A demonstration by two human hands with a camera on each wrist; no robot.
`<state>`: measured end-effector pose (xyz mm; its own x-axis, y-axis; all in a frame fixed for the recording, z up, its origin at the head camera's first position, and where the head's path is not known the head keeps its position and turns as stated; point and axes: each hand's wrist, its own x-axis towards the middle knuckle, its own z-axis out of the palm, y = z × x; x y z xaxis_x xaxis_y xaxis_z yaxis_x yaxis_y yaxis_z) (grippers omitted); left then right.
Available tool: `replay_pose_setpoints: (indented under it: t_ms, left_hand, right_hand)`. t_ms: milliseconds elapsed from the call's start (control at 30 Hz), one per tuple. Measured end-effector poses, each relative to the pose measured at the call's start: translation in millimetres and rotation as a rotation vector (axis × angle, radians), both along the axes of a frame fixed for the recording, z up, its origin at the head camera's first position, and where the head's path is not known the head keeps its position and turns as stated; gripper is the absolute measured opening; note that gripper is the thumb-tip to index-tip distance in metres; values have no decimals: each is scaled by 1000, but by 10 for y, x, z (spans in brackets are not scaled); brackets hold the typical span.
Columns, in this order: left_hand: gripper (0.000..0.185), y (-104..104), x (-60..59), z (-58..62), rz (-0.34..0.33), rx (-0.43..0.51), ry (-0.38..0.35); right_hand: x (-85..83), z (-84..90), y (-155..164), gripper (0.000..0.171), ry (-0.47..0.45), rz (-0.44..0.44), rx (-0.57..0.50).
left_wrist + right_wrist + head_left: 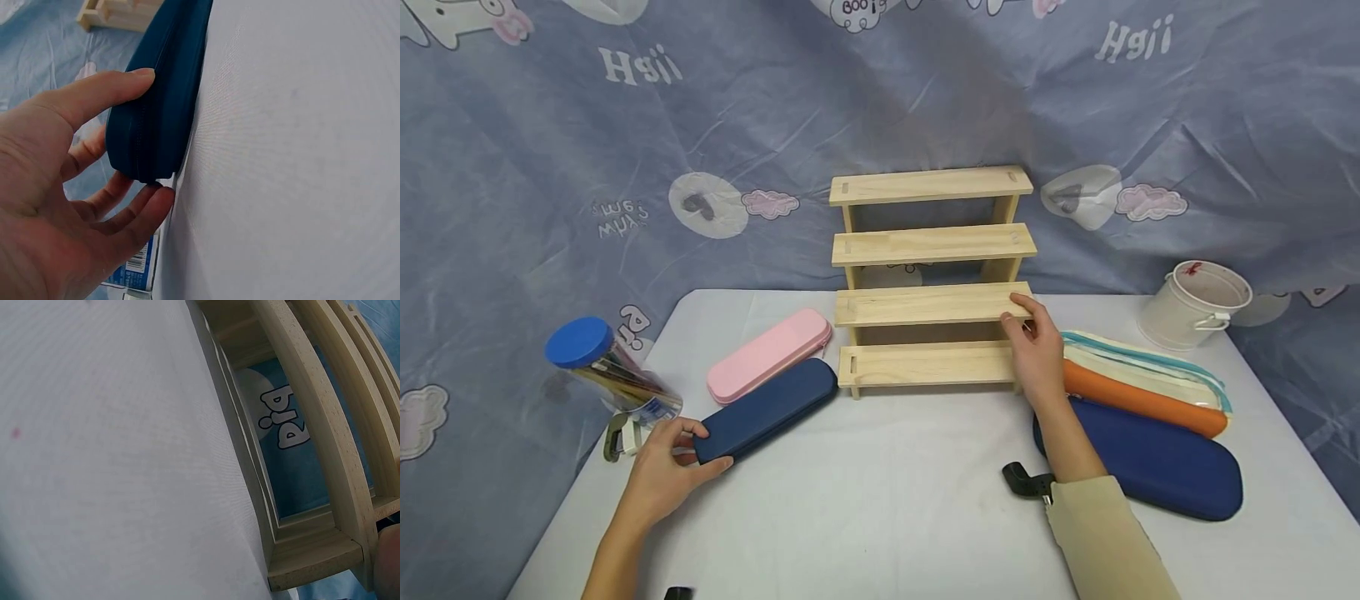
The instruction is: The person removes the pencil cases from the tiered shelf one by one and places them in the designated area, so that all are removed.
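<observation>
My left hand (662,475) holds the near end of a dark navy zippered pencil case (767,408) lying on the white table. In the left wrist view the thumb lies on one side of the case (159,94), with fingers curled at its end. My right hand (1039,362) grips the right end of a board on a four-tier wooden shelf rack (925,306), the second board from the bottom. Only part of that hand (389,562) shows at the edge of the right wrist view, beside the rack (319,425).
A pink case (771,354) lies behind the navy one. At left stand a blue-lidded jar of pencils (625,383) and a small green-and-white item (617,437). At right are an orange-and-cream pouch (1142,387), a blue case (1157,462) and a white bucket (1187,312). A patterned cloth (925,100) hangs behind.
</observation>
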<state>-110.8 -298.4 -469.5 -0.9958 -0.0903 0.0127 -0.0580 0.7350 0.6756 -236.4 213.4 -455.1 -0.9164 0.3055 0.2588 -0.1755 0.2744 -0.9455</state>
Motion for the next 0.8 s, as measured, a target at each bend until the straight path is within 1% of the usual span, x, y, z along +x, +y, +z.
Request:
replay_pose_setpoints:
  t_ms: [167, 300, 433, 567, 667, 733, 800]
  left_hand:
    - [61, -11, -1, 8, -7, 29, -6]
    - [61, -36, 6, 10, -8, 11, 8]
    - [60, -48, 6, 13, -5, 7, 57]
    - [65, -19, -4, 14, -2, -49, 113]
    - [67, 19, -25, 37, 11, -107, 164]
    - [66, 43, -46, 65, 13, -124, 201]
    - [65, 75, -78, 99, 0, -133, 231]
  right_hand:
    - [-10, -21, -1, 43, 5, -2, 1]
    - [-30, -24, -17, 43, 8, 12, -8]
    - [-49, -21, -24, 43, 8, 19, -5]
    - [-49, -16, -11, 43, 5, 19, -4]
    - [-47, -7, 4, 43, 7, 19, -9]
    - [-45, 5, 6, 43, 5, 19, -7]
    - [-37, 28, 11, 43, -3, 22, -13]
